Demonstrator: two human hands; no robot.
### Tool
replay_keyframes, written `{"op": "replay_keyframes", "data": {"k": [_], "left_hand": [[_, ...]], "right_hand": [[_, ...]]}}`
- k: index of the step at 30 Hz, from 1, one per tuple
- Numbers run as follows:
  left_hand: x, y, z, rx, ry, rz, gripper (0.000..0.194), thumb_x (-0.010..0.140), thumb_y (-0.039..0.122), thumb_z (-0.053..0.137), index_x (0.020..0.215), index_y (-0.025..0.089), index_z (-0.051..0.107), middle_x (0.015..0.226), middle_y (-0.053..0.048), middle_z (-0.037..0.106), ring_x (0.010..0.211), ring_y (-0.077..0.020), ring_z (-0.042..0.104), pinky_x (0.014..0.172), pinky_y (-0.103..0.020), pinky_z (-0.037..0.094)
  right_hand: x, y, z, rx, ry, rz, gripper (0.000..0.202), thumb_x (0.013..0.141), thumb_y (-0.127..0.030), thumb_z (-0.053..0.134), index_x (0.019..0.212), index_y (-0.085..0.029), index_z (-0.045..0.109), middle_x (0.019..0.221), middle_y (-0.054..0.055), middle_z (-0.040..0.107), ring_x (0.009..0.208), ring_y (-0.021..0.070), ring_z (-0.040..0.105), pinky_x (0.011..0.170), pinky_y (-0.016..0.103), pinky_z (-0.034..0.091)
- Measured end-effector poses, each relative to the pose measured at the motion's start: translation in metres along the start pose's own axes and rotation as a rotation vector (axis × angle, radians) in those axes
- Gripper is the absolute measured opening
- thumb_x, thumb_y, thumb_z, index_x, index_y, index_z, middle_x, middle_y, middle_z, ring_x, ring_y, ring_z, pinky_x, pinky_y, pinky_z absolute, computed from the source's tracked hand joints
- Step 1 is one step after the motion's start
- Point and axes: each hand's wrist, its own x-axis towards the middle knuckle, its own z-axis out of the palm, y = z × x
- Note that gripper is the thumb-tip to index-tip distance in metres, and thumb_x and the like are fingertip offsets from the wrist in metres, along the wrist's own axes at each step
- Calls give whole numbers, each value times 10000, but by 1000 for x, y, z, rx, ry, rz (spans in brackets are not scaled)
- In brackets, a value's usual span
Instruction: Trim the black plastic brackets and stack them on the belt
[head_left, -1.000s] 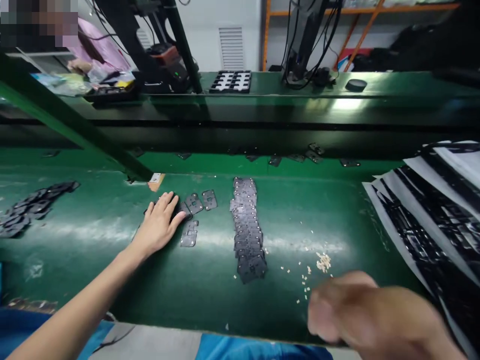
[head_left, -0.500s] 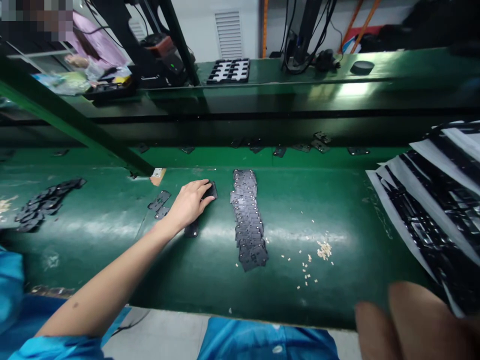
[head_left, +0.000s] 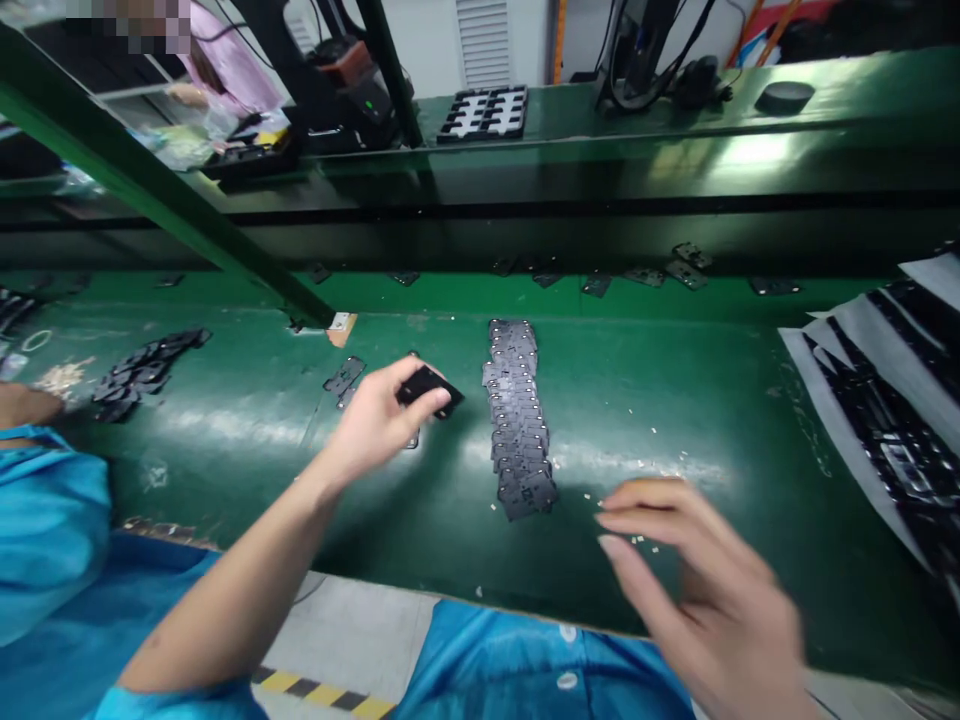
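Observation:
My left hand [head_left: 386, 410] grips a small black plate [head_left: 431, 390] between thumb and fingers, tilted just above the green table. Beneath and behind that hand, parts of other dark plates show. A long overlapping column of dark plates [head_left: 517, 420] lies right of it on the table. My right hand [head_left: 697, 590], blurred, hovers over the front edge at the right, thumb and fingers curved with a gap between the tips and nothing visible in them. Small pale pieces [head_left: 637, 540] lie near its fingertips, partly hidden by the hand.
White sheets with black strips [head_left: 877, 430] lie at the right. A green post [head_left: 172, 210] slants down at the left. More dark plates [head_left: 146, 375] lie at the left, near a co-worker's blue sleeve [head_left: 52, 530]. Across the bench, a person in pink [head_left: 232, 60] sits behind a raised shelf.
My left hand has lifted the black plate and brought it slightly right. My right hand has come in from the lower right corner toward the pale pieces. The view has shifted a little.

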Motion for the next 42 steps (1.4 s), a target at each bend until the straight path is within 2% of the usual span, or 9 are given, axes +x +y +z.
{"op": "replay_keyframes", "data": {"k": [4,11,18,21,25,28,34,38,42], "left_hand": [[-63,36,42,-491,-214,-161,346,1063,521,570,1021,179,604,622,20,652,510,-125,577,515,-215,446],[-107,60,107,-857,-236,-201,344,1103,503,515,1037,173,590,720,16,581,630,-120,541,610,-230,460],[-98,63,94,-549,-389,-63,146,1053,302,584,952,196,586,797,10,573,680,-133,495,632,-263,403],[-86,70,88,-386,-456,26,200,1018,244,587,829,205,532,739,35,495,651,-131,454,606,-273,359],[-90,72,98,-417,-311,64,187,1063,322,553,913,211,545,892,-12,587,824,-172,566,746,-293,457],[-96,68,103,-426,-377,56,200,1113,352,458,1006,214,556,919,-29,662,845,-186,622,804,-318,492],[-89,71,90,-294,-551,22,195,1099,349,463,1049,214,595,901,-54,738,829,-223,702,745,-340,520],[-90,75,94,-536,-522,-84,281,1109,449,461,992,220,575,787,-32,745,669,-181,723,554,-266,480],[-96,77,95,-452,-486,-31,311,1131,457,397,929,241,496,628,35,621,590,-158,610,646,-293,491]], "right_hand": [[49,0,38,32,-57,18,192,1004,-176,682,1177,-246,726,1090,75,705,928,203,721,795,340,625],[31,-15,51,424,-129,283,106,1049,-225,629,1141,-233,679,756,-22,728,660,141,733,641,237,629],[45,-12,26,90,-97,166,187,987,-251,710,1172,-243,742,1005,54,755,810,176,724,722,275,619],[51,-15,23,21,-114,78,76,1001,-238,687,1033,-238,755,894,31,710,724,155,654,651,251,565],[41,-17,38,245,-10,281,158,1049,-298,639,913,-217,647,708,-22,617,566,117,585,508,206,499],[33,-12,43,391,-7,377,160,1071,-329,614,965,-210,623,680,-26,637,536,117,619,498,203,534],[36,0,30,91,137,53,213,1000,-132,672,1179,-247,685,1012,42,728,841,153,717,748,255,619],[32,5,30,53,187,-6,276,978,-63,661,1179,-250,692,988,32,708,856,166,706,736,271,617],[28,4,30,47,209,-29,335,967,-17,634,1209,-239,697,1042,61,717,897,197,735,749,327,648]]}}
